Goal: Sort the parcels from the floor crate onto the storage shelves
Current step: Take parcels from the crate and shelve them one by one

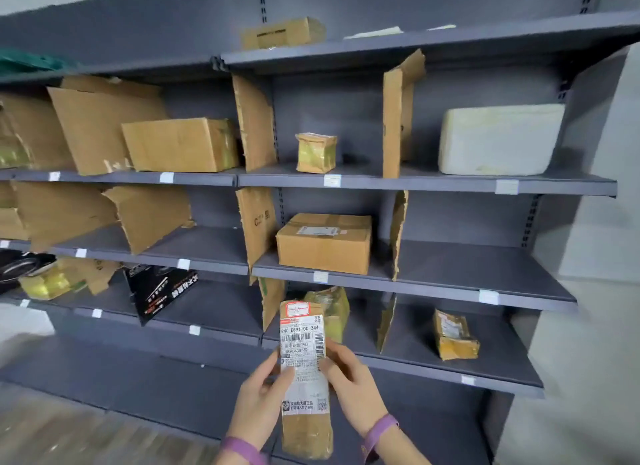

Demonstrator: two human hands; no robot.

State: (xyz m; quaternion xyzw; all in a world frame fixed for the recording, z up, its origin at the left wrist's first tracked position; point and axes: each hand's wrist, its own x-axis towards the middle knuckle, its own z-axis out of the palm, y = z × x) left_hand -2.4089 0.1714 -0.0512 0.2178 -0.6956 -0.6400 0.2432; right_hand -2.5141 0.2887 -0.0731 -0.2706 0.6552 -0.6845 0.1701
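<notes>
I hold a long narrow cardboard parcel [304, 367] upright in front of the grey storage shelves [450, 284], its white shipping label facing me. My left hand [259, 402] grips its left edge, thumb on the label. My right hand [349, 381] grips the right edge. Both wrists wear purple bands. The floor crate is out of view.
Cardboard dividers [398, 118] split the shelves into bays. Parcels sit in them: a small taped box [316, 152], a white foam box [498, 139], a brown box [323, 243], a yellow-taped parcel [453, 336], a black carton [159, 291], a larger box [180, 146].
</notes>
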